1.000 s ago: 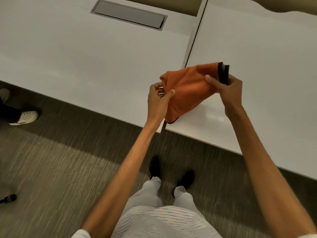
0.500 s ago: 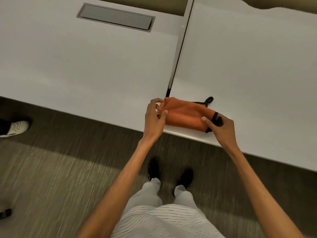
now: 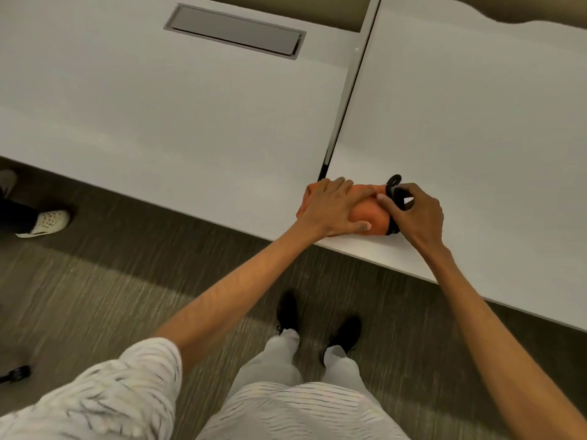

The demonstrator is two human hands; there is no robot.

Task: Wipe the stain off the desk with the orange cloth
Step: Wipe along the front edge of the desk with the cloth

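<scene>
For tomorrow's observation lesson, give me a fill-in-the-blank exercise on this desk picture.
1. The cloth under the hands is ____ in colour.
2. The left hand lies ____ on the cloth.
3. The right hand pinches the cloth's ____ loop.
4. The cloth rests near the desk's ____ edge.

Missing words: orange; flat; black; front

one orange cloth [image 3: 370,214], two desks [image 3: 190,122], two hands [image 3: 336,208], one cable hatch [image 3: 235,31]

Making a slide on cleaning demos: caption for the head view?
Both hands, left and right, press a folded orange cloth onto the white desk near its front edge.
</scene>
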